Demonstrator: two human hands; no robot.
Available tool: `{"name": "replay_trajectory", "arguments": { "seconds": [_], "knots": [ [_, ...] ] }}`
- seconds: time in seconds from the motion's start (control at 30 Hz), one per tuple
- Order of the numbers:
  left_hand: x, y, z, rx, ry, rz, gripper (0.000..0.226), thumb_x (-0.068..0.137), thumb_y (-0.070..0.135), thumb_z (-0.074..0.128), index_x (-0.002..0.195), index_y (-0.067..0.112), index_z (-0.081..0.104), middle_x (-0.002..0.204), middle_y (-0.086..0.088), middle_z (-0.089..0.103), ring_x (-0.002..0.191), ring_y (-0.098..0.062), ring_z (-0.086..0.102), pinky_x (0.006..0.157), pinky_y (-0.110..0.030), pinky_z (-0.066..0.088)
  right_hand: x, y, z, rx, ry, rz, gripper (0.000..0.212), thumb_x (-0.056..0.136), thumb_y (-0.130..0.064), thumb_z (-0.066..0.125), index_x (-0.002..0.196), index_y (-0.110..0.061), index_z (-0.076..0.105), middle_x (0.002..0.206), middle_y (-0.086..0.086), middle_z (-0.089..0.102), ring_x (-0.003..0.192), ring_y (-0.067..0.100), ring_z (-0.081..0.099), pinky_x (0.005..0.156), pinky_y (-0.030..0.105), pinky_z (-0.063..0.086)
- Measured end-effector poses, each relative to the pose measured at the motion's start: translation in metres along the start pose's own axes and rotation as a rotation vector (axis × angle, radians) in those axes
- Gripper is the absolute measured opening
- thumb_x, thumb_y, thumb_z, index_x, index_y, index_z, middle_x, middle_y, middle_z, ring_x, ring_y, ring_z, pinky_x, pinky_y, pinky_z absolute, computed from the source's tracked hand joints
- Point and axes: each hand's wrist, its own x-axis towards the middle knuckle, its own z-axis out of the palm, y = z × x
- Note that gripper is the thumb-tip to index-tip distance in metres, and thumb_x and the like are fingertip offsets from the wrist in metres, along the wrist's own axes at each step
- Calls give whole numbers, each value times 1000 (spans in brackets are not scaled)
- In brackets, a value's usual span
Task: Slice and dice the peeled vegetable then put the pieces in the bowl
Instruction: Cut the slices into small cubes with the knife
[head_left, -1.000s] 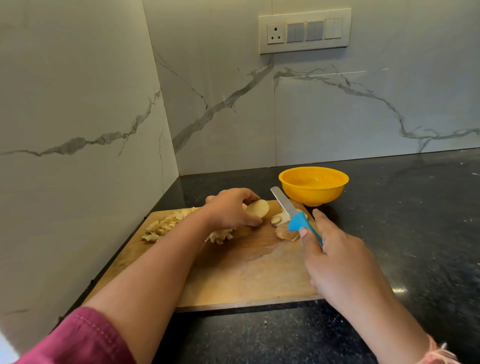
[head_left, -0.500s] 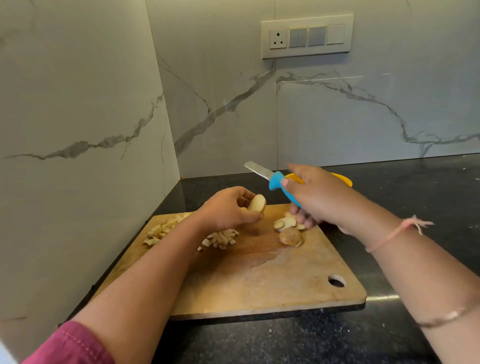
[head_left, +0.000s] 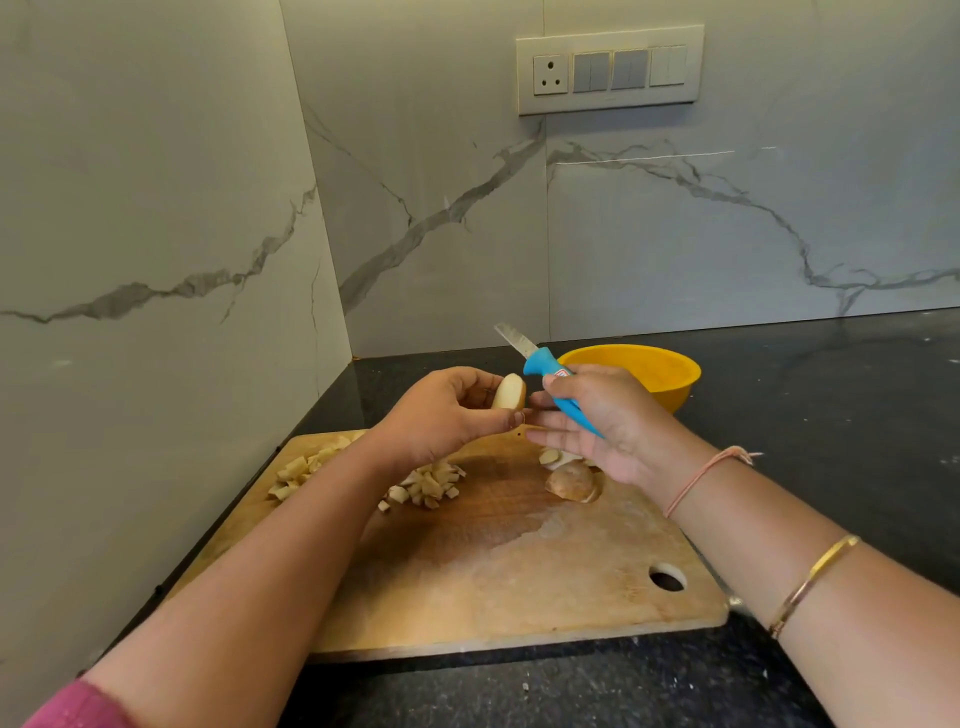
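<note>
Head view is showing a pale, peeled vegetable piece (head_left: 509, 392), rounded on top, being pinched upright between the thumb and fingers of the left hand (head_left: 447, 415), raised above a rectangular wooden cutting board (head_left: 519, 571). The right hand (head_left: 597, 421) is sitting just beside it, its thumb pinning a blue-handled knife (head_left: 550, 379) across the palm while its fingers are stretching straight toward the piece; the short blade is pointing up and away to the left. Heaps of pale diced pieces (head_left: 431, 483) are lying on the board's far left part, and a brown-skinned chunk (head_left: 571, 480) is lying below the right hand. A round yellow plastic bowl (head_left: 649, 369) is standing on the black stone counter (head_left: 831, 415) behind the board.
</note>
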Motion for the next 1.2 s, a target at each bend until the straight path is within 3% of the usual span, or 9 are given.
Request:
{"name": "replay_trajectory", "arguments": {
  "seconds": [0.13, 0.27, 0.53, 1.07, 1.2],
  "knots": [
    [0, 1, 3, -56, -28, -11, 42, 83, 19, 70, 124, 13, 60, 110, 0, 67, 96, -13, 65, 82, -20, 55, 1, 3, 3, 26, -58, -23, 41, 98, -4, 45, 138, -8, 39, 132, 14, 49, 114, 40, 56, 80, 49, 52],
    [-1, -1, 4, -123, -33, -20, 44, 82, 13, 71, 124, 14, 60, 111, 0, 68, 97, -13, 67, 82, -20, 55, 2, 3, -1, 49, -81, -43, 45, 98, -3, 44, 141, -13, 37, 139, 13, 44, 121, 42, 50, 84, 53, 51],
    [-1, 0, 6, -176, -8, -35, 46, 78, 10, 73, 122, 13, 60, 109, 0, 68, 97, -13, 67, 76, -18, 56, 3, 6, -3, 3, -102, -94, 53, 93, 0, 52, 142, -17, 38, 136, 12, 48, 109, 37, 60, 82, 52, 54],
    [-2, 4, 3, 48, 40, -7, 49, 76, 24, 77, 122, 17, 62, 110, 5, 66, 99, -7, 62, 92, -22, 48, 4, 7, -6, -114, 30, -172, 61, 83, 10, 62, 136, -14, 44, 123, 14, 55, 90, 24, 67, 71, 33, 57],
    [-2, 2, 6, 86, 59, -10, 52, 77, 26, 76, 125, 18, 59, 115, 6, 63, 105, -9, 59, 96, -26, 46, 4, 6, -7, -99, -10, -138, 64, 82, 12, 62, 138, -13, 42, 123, 15, 54, 90, 24, 66, 76, 35, 57]
  ]
}}
